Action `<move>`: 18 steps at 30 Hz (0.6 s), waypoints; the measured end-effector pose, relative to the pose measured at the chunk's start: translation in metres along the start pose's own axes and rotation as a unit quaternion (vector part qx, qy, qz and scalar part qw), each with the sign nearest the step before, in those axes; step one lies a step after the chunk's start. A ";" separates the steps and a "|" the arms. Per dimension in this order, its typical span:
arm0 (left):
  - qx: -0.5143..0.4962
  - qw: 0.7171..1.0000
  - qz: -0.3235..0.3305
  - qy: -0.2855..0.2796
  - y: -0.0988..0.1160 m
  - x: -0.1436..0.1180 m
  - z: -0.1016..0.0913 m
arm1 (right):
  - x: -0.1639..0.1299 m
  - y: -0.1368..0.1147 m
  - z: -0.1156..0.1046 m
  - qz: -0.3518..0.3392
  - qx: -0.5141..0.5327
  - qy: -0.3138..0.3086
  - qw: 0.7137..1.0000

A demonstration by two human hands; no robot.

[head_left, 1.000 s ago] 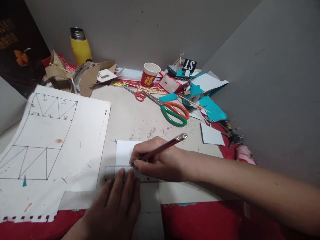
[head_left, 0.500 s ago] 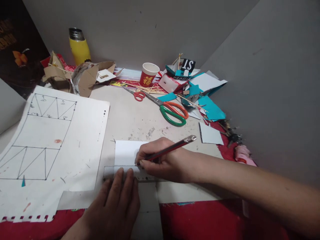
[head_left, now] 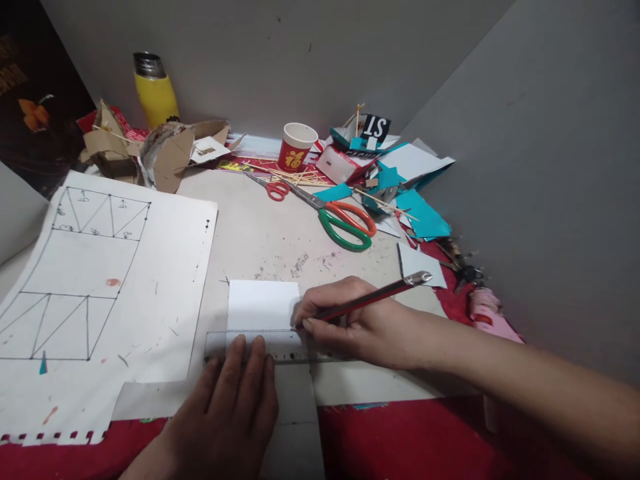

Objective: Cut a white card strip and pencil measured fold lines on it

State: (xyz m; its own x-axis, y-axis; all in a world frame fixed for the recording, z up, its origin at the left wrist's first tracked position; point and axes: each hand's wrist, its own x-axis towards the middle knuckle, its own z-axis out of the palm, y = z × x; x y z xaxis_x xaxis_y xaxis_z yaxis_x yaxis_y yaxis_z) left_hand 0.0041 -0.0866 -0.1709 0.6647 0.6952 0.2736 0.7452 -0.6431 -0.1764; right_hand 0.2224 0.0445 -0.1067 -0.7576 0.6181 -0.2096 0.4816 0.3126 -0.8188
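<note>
My right hand (head_left: 350, 320) grips a dark red and black pencil (head_left: 370, 300), its silver end pointing up to the right. The pencil's tip, hidden by my fingers, is at the upper edge of a clear ruler (head_left: 216, 343). Beneath the ruler lies a white piece of card (head_left: 263, 303), and the tip is near its right side. My left hand (head_left: 235, 407) lies with fingers spread, pressing the ruler down onto the card. Left of it is a sheet of paper (head_left: 170, 267) with a drawing of ruled lines and triangles.
Large scissors (head_left: 345, 227) and small red scissors (head_left: 277, 191) lie beyond my hands. Behind them stand a red paper cup (head_left: 296, 150), thin wooden sticks (head_left: 300, 177) and a yellow bottle (head_left: 156, 100). Cardboard scraps (head_left: 175, 157) and teal pieces (head_left: 423, 213) crowd the back.
My right hand has slid the pencil to the right along the ruler's edge, uncovering more of the white card. My left hand stays on the ruler.
</note>
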 end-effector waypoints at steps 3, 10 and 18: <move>0.003 1.000 0.006 0.007 -0.001 0.000 0.001 | -0.003 0.002 -0.001 -0.004 0.001 0.009 1.000; -0.025 0.999 -0.016 0.025 0.001 0.001 0.002 | -0.009 0.005 0.000 -0.009 -0.008 0.019 1.000; -0.019 0.999 -0.004 0.029 0.000 0.000 0.004 | -0.016 0.003 -0.003 -0.013 -0.060 0.036 0.997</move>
State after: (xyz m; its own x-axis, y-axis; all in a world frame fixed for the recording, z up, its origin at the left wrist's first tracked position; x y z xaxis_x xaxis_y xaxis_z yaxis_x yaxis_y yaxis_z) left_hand 0.0043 -0.0852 -0.1742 0.6543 0.6810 0.3289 0.7467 -0.6508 -0.1378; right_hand 0.2372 0.0374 -0.1044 -0.7383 0.6582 -0.1470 0.5152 0.4097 -0.7529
